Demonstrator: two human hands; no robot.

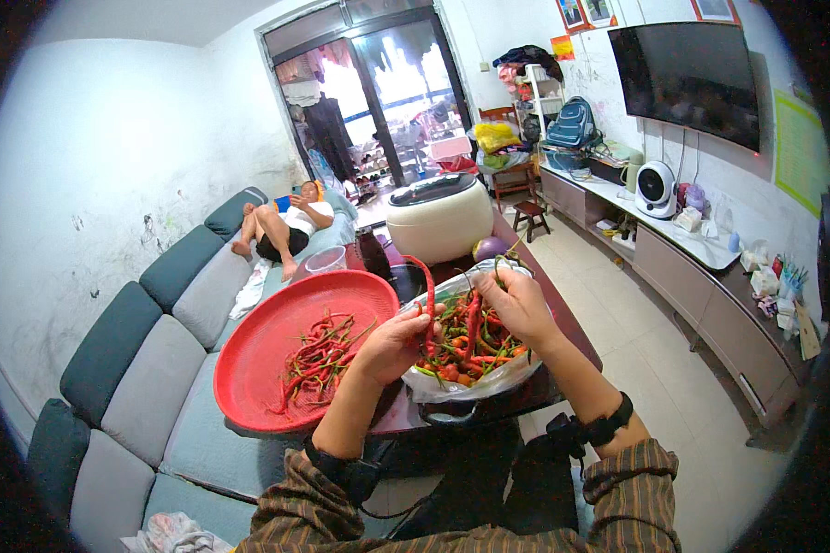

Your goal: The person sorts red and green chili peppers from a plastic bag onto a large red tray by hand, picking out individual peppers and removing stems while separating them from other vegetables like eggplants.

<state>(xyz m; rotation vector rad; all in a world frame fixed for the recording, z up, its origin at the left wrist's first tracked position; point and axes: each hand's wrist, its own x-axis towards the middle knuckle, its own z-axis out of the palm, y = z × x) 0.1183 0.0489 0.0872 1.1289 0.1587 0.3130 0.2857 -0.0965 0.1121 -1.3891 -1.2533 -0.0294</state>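
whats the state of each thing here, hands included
left hand: shut on a long red chili
right hand: pinching a green stem
plastic bag: open, full of chilies
red tray: partly filled with chilies
rice cooker: lid closed
television: off

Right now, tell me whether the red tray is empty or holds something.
Not empty. The red tray holds a loose pile of red chillies right of centre; the rest of it is bare.

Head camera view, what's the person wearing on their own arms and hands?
Both hands are bare, no gloves. The left hand and right hand each have a black strap-like band around the forearm, a thin black cable hanging from the left one. Brown striped sleeves are pushed up toward the elbows.
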